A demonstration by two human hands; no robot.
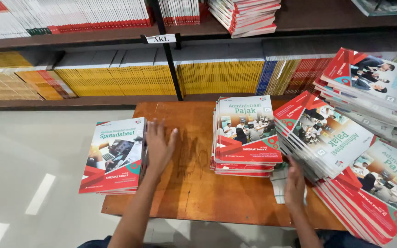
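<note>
Head view, steeply down, near table (194, 193)

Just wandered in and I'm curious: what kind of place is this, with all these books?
Probably a bookshop storeroom or school book depot. Shelves hold packed rows of identical yellow spines, and matching textbook stacks cover a wooden table. The left hand rests against another stack.

A bookstore or book storeroom: shelves (116, 78) packed with identical textbooks (249, 133)

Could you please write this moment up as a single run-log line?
left hand: flat against left book stack | right hand: at tilted book stack | middle book stack: untouched | surface: wooden table
</note>
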